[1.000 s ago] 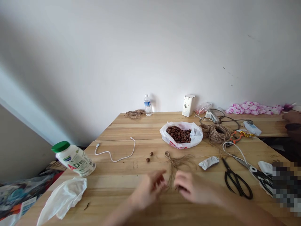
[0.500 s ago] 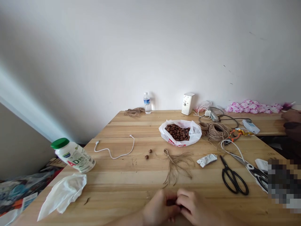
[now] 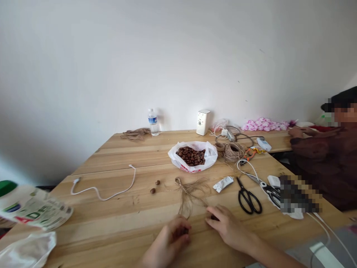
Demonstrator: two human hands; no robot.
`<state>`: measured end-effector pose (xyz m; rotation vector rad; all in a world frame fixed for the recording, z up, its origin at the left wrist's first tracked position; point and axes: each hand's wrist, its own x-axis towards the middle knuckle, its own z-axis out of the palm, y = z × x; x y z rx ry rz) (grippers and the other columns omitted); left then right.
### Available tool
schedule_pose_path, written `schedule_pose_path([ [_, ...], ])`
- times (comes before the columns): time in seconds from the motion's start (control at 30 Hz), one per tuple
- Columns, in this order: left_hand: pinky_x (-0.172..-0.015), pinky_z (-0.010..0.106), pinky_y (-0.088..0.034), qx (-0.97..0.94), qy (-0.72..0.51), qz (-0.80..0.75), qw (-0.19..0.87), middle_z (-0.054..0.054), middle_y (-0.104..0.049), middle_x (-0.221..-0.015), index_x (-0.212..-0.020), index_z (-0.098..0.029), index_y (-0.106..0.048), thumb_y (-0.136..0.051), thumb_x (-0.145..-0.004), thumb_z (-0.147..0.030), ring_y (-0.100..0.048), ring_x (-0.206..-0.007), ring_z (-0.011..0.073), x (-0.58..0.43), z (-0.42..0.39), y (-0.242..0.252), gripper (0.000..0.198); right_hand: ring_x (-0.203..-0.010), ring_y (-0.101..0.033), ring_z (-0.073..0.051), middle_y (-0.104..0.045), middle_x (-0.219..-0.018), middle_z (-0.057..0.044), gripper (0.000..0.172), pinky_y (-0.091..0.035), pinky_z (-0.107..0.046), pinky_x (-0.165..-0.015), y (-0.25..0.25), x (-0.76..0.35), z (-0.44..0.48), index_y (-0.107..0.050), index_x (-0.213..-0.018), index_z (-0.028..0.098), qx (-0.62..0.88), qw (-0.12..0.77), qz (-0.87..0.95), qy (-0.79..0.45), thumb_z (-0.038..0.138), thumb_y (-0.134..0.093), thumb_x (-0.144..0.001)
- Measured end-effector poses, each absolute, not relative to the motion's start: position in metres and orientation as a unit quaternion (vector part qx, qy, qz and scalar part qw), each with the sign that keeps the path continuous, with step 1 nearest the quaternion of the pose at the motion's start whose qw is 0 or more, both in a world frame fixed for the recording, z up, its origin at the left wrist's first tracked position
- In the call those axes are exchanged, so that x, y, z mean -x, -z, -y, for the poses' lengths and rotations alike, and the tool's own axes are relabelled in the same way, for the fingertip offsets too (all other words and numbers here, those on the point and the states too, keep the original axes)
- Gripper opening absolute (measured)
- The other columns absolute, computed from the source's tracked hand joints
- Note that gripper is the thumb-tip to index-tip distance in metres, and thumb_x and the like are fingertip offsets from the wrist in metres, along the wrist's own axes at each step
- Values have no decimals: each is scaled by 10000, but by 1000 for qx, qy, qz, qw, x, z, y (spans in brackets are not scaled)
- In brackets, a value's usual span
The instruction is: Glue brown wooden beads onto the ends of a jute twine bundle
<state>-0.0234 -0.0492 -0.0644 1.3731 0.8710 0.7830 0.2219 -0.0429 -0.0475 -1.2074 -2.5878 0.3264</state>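
Note:
My left hand (image 3: 170,236) is curled near the table's front, slightly blurred, its fingers closed on a dark brown nut (image 3: 184,231) that shows only in part. To its right, my right hand (image 3: 227,227) pinches another dark brown nut (image 3: 214,217) between thumb and fingers. Its index fingertip is by the strand ends of a knotted twine bundle (image 3: 185,190), which has a loop at the top and loose tails fanning out; whether they touch I cannot tell. Two loose brown nuts (image 3: 153,191) lie left of the bundle. Behind it stands a white plastic bag (image 3: 174,158) of similar nuts.
Black scissors (image 3: 249,199), a white packet (image 3: 223,184), twine rolls (image 3: 233,152) and grey-bladed scissors (image 3: 269,188) lie to the right. A white cable (image 3: 106,197) and a green-capped bottle (image 3: 36,208) are left. Another person (image 3: 323,156) sits at far right.
My hands, together before, have come apart; the right one has moved forward toward the twine tails. The view has turned right, bringing the other person into sight.

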Motion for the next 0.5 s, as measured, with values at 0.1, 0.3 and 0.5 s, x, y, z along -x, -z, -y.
schedule_pose_path([
  [0.1, -556, 252, -406, -470, -354, -359, 724, 12, -577, -655, -915, -162, -588, -639, -722, -398, -521, -553, 119, 23, 44, 70, 309, -1042, -486, -237, -542, -1209, -69, 261, -398, -390, -907, 39, -232, 41, -631, -1065, 238, 407, 119, 900, -99, 175, -502, -847],
  [0.3, -607, 276, -453, -303, -425, -347, 779, 87, -639, -923, -923, -156, -660, -732, -648, -310, -571, -622, 121, 27, 37, 58, 324, -938, -559, -166, -634, -1020, -65, 256, -428, -277, -841, 10, -262, -7, -644, -997, 193, 492, 152, 853, -84, 151, -421, -881],
  [0.5, -651, 254, -453, -276, -461, -275, 798, 67, -647, -840, -974, -168, -673, -718, -671, -188, -579, -657, 111, 28, 34, 43, 308, -1108, -466, -275, -549, -1183, -144, 546, -376, -407, -879, 26, -268, -59, -539, -1177, 163, 546, -36, 835, 49, -60, -457, -686],
])
